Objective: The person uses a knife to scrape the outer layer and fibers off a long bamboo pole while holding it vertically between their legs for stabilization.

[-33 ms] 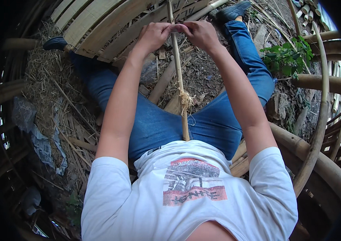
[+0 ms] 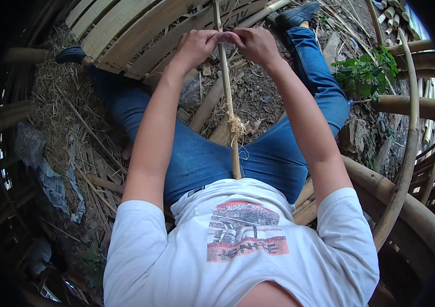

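A thin wooden stick (image 2: 228, 92) runs away from my waist between my spread legs, its far end against a slatted wooden panel (image 2: 140, 38). Both my left hand (image 2: 194, 47) and my right hand (image 2: 258, 46) are closed at the stick's upper part, thumbs and fingertips meeting in front of it. Whatever they pinch is too small to make out; a thin pale line shows between the fingertips. Lower on the stick, a frayed bundle of straw-coloured fibre (image 2: 236, 126) is tied around it, with loose thin strands hanging beside.
Bamboo poles (image 2: 407, 204) enclose the right side. A leafy green plant (image 2: 368, 71) grows beyond my right knee. Dry straw (image 2: 61, 97) and crumpled plastic (image 2: 51, 179) lie at left. Cut bamboo pieces (image 2: 391, 18) are stacked at the far right.
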The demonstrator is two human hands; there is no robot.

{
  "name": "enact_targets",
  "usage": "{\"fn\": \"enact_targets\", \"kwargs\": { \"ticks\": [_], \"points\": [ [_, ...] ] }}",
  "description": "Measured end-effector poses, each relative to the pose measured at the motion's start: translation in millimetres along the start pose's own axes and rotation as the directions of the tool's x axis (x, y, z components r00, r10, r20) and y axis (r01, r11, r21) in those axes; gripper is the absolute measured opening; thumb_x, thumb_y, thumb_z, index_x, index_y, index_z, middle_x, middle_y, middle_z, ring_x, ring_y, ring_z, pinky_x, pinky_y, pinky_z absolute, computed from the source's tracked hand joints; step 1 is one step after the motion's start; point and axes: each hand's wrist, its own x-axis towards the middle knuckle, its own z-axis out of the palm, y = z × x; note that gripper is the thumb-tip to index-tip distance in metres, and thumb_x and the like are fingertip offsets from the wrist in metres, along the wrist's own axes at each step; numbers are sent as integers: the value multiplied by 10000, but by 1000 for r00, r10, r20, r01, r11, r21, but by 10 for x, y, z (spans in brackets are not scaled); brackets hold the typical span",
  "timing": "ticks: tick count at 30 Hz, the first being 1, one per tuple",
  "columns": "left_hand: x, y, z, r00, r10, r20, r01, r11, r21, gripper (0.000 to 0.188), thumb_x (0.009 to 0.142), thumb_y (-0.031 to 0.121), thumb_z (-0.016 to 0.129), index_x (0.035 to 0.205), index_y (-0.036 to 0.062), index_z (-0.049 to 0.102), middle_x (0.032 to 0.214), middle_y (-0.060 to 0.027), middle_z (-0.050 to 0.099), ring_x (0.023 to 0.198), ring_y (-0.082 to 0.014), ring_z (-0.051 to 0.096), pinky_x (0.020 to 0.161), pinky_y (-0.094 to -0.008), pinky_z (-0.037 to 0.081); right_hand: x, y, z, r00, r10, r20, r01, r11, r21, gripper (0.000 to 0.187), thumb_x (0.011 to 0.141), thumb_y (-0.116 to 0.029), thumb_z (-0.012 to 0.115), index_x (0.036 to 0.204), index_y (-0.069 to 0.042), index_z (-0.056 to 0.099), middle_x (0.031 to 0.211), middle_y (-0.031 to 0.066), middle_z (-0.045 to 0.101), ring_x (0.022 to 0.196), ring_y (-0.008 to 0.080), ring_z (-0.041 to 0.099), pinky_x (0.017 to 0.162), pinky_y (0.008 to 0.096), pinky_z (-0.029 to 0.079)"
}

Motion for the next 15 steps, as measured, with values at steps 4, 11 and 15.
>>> {"fn": "enact_targets", "kwargs": {
  "ticks": [4,11,15],
  "points": [
    [-56,79,-45,999,10,-30,-8,998,60,251,969,363,570,1056,218,756,883,-130,722,856,-376,686,770,-475,542,-20,-60,-7,1000,-3,-26,5,998,55,304,964,-406,599,914,-168,781,711,118,688,669,323,679,642,407,551],
    [-197,112,3,999,43,-20,-42,999,23,249,971,359,570,1061,220,757,886,-133,722,856,-380,687,743,-490,540,-168,-99,-5,999,25,-32,-23,997,79,298,940,-433,613,906,-187,777,701,101,692,681,321,692,626,441,559],
    [-396,237,8,1000,4,1,-4,1000,-25,234,972,324,578,1049,193,756,885,-137,720,846,-378,686,727,-487,540,-329,-189,-25,999,19,-28,-16,996,91,284,940,-429,613,915,-198,776,689,103,687,671,323,690,614,441,557]
  ]
}}
